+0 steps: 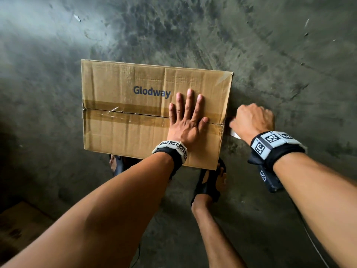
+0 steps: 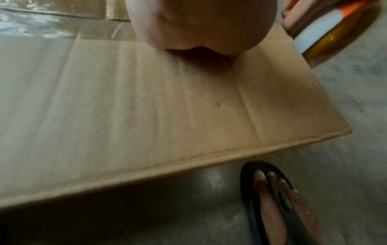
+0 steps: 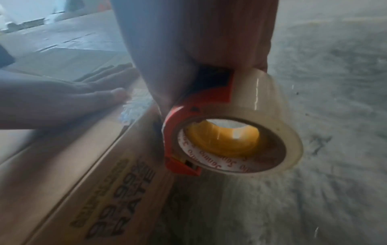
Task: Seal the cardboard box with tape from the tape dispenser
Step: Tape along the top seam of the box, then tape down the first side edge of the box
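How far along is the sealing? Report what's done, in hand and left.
Done: the flaps are closed; glossy tape already lies along the centre seam of the cardboard box. In hand: the left hand presses flat on the seam while the right hand grips the tape dispenser at the box's right end. Left: probably cutting the tape there.

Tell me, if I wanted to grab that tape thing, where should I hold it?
Probably like the right hand does: come from above and wrap your fingers over the orange frame on top of the tape dispenser. The round roll hangs free underneath, so it should still turn. Stay off the end touching the cardboard box; a cutter may sit there, though I can't see one.
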### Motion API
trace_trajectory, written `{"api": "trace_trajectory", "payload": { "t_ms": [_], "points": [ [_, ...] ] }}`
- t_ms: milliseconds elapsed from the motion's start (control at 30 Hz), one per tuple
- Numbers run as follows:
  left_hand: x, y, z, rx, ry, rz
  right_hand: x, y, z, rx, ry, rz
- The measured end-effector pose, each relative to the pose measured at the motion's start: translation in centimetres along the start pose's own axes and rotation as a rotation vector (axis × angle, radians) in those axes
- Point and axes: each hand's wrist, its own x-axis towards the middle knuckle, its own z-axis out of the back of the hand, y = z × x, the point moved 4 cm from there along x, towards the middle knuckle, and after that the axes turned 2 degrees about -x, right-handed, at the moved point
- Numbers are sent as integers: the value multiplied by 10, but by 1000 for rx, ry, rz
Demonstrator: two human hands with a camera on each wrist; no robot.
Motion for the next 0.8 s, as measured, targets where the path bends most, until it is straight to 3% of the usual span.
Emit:
{"api": "trace_trajectory", "payload": {
  "t_ms": [167,267,400,533,633,733,800],
  "points": [
    [-4,-1,7,-17,0,1,-15,6,-17,70,-6,-67],
    [-6,-5,17,-17,18,26,-35,-12,-12,160,-41,-200],
    [-6,-17,48,-14,137,67,-65,-35,1,356,-100,-362],
    [2,-40,91,-35,86,-39,-93,-35,19,558,-173,-450],
    [9,-59,114,-335,169,-71,-107,-22,33,701,-256,-501],
    [11,-66,124,-705,298,30,-119,-6,39,807,-333,-521],
    [10,-65,131,-824,377,81,-125,5,37,852,-368,-525]
  ]
}}
